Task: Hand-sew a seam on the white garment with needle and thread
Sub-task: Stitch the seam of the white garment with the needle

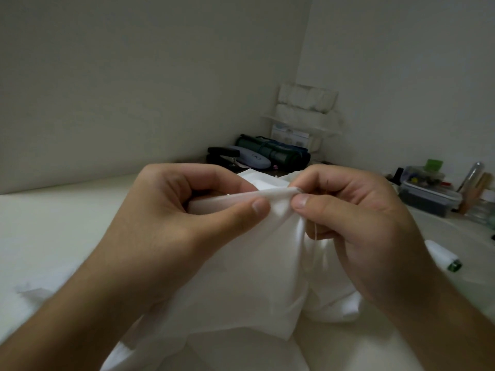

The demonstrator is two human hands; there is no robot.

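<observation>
Both hands are lifted over the pale table (53,223) and hold the white garment (241,277) between them. The left hand (171,210) pinches the folded edge (257,195) between thumb and curled fingers. The right hand (356,223) pinches the same edge just beside it, thumb tip against the cloth. A thin thread (316,231) hangs under the right fingers; the needle itself I cannot make out with certainty.

The cloth looks thin, light and very soft — it falls down in loose folds from the held edge and gives no support by itself. So I judge it must be held close to the stitching place, on both sides, and kept a little tight, otherwise the fold will open or slip. The thread seems fine and may tangle easily. A white thread spool (442,257) lies on the table at the right.
</observation>
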